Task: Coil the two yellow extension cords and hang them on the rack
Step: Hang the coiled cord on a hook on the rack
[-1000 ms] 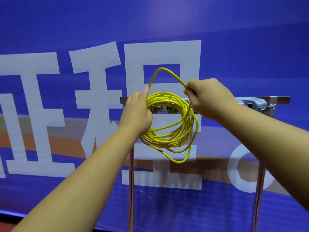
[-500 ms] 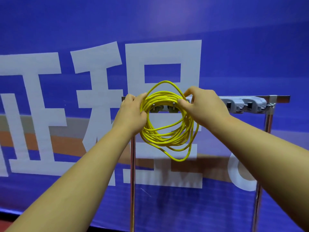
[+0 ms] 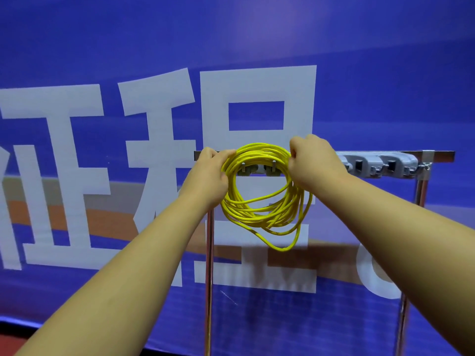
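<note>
Gripping the coiled yellow cord (image 3: 264,201) at its upper sides, the left hand (image 3: 209,176) and right hand (image 3: 312,163) stay apart. Its top lies against the rack (image 3: 385,164) (grey hooks behind).

Blue banner (image 3: 372,73): large white characters "征程".

A large blue banner (image 3: 385,73) is seen stretched across the whole background. Big white characters (image 3: 257,83) are printed on it, and lower down it is crossed by a grey band (image 3: 118,194) and an orange stripe (image 3: 110,222). Part of a white ring (image 3: 365,273) is shown at the lower right. Red floor (image 3: 10,343) is glimpsed in the bottom left corner.
</note>
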`<control>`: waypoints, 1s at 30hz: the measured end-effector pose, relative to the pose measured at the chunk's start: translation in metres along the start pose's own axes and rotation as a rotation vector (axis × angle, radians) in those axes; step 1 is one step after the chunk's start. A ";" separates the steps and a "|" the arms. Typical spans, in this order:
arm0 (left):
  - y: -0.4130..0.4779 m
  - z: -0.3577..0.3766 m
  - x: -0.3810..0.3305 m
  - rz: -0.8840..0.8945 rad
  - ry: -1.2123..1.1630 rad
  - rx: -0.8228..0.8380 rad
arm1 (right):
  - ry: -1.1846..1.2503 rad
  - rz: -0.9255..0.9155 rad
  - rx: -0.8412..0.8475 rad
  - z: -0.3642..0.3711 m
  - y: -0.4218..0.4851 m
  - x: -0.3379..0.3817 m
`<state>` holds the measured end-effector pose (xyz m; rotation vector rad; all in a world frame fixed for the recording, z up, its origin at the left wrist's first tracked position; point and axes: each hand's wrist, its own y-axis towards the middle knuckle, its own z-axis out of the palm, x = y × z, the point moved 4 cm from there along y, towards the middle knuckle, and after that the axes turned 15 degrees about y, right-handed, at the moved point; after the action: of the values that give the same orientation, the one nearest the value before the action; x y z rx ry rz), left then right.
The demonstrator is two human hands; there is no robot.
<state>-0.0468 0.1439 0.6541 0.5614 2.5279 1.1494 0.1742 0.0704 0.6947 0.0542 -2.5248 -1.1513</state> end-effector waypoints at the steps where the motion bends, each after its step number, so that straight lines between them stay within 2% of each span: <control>1: 0.001 -0.001 0.000 -0.004 -0.007 -0.017 | -0.023 0.035 0.026 0.003 -0.001 -0.002; 10: -0.002 -0.005 -0.001 -0.055 -0.071 -0.070 | 0.092 0.124 -0.007 0.003 -0.009 -0.009; 25: -0.014 -0.011 -0.004 -0.112 -0.087 -0.022 | 0.084 0.049 -0.098 0.001 -0.027 0.002; 30: -0.080 -0.016 -0.011 -0.263 -0.289 -0.127 | 0.381 0.024 -0.208 0.003 -0.086 -0.001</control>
<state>-0.0622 0.0805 0.6043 0.3233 2.1884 1.0408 0.1641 0.0155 0.6293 0.1721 -2.0616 -1.2542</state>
